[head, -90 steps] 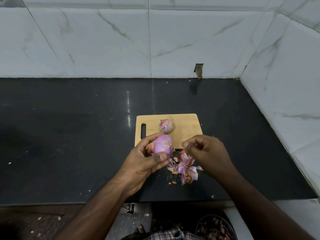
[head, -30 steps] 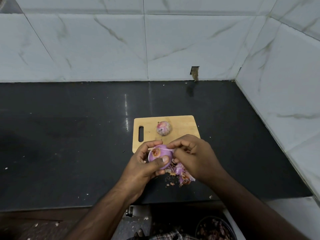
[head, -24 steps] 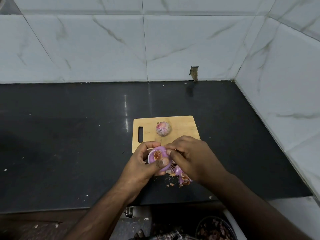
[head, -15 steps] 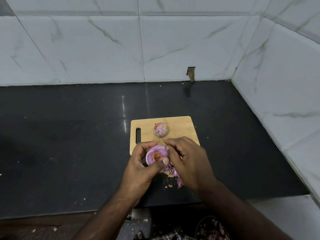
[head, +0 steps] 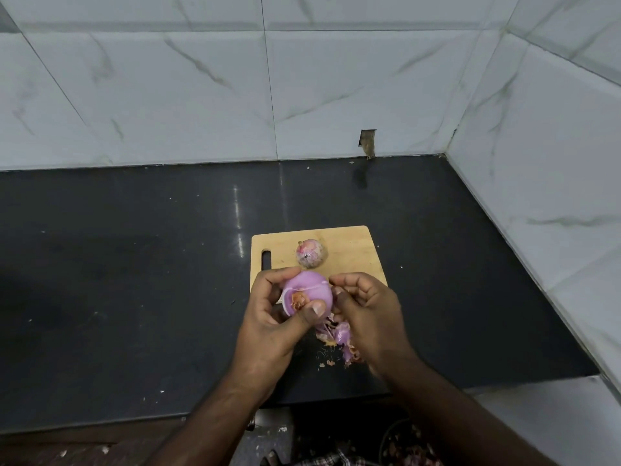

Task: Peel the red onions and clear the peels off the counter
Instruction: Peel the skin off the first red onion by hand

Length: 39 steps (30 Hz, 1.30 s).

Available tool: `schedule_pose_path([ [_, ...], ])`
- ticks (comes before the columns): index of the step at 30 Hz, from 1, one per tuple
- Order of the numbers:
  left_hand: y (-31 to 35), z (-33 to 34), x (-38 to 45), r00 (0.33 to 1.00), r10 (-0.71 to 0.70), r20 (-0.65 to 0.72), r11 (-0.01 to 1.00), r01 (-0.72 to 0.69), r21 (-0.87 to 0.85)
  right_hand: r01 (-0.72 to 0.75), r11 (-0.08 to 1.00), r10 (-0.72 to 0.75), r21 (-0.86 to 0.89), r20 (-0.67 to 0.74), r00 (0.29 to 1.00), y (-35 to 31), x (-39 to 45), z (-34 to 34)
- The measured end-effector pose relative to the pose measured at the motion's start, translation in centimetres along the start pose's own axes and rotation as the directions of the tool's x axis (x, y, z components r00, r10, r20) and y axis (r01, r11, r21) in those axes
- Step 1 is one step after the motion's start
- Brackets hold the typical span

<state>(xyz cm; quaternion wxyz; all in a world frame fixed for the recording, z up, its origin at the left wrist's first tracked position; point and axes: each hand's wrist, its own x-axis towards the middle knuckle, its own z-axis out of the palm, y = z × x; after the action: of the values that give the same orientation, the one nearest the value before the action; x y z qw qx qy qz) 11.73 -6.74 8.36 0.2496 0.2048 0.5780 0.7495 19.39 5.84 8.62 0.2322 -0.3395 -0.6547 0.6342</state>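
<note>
Now my left hand (head: 272, 317) is gripping the peeled onion (head: 307, 292), right fingers (head: 349, 280) are curling against it, hiding most peels (head: 339, 338).

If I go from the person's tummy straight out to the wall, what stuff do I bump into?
Pile of peels on the black counter → the onion in the hands → the other onion on the wooden board → bare counter → the tiled wall.
</note>
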Motion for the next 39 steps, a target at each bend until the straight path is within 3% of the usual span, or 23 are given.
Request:
schedule_pose_path([
  [4, 0.3, -0.6, 0.4, 0.988, -0.138, 0.070, 0.979, 0.147, -0.139, 0.131, 0.959, -0.115, -0.250, 0.076, 0.990, -0.6, 1.5, -2.2],
  [8, -0.1, -1.1, 0.4, 0.959, -0.249, 0.132, 0.941, 0.272, -0.200, 0.307, 0.793, -0.169, -0.526, 0.293, 0.941, -1.7, 1.7, -3.8],
  [13, 0.1, -0.9, 0.5, 0.960, -0.232, 0.156, 0.966, 0.246, -0.078, 0.523, 0.746, -0.330, -0.412, 0.453, 0.828, -3.6, 0.9, -2.9],
  [19, 0.2, -1.3, 0.5, 0.972, -0.156, 0.178, 0.980, 0.130, 0.149, 0.644, 0.567, -0.312, -0.514, 0.590, 0.745, -4.2, 1.1, -2.4],
  [23, 0.6, -1.4, 0.5, 0.966, -0.195, 0.171, 0.969, 0.162, 0.186, 0.672, 0.488, -0.334, -0.557, 0.593, 0.733, -4.3, 0.9, -1.9],
  [26, 1.1, -1.5, 0.5, 0.960, -0.214, 0.180, 0.965, 0.178, 0.193, 0.683, 0.504, -0.404, -0.529, 0.554, 0.728, -3.7, 0.5, -1.8],
  [33, 1.3, -1.8, 0.8, 0.915, -0.300, 0.269, 0.954, 0.286, 0.090, 0.692, 0.537, -0.485, -0.482, 0.495, 0.721, -2.9, 0.5, -1.8],
  [37, 1.6, -2.2, 1.1, 0.896, -0.353, 0.269, 0.916, 0.389, -0.093, 0.739, 0.426, -0.432, -0.522, 0.600, 0.673, -3.2, 1.2, -2.7],
  [39, 1.9, -2.6, 1.3, 0.888, -0.379, 0.260, 0.878, 0.434, -0.201, 0.700, 0.425, -0.352, -0.574, 0.608, 0.712, -2.8, 1.9, -3.7],
])
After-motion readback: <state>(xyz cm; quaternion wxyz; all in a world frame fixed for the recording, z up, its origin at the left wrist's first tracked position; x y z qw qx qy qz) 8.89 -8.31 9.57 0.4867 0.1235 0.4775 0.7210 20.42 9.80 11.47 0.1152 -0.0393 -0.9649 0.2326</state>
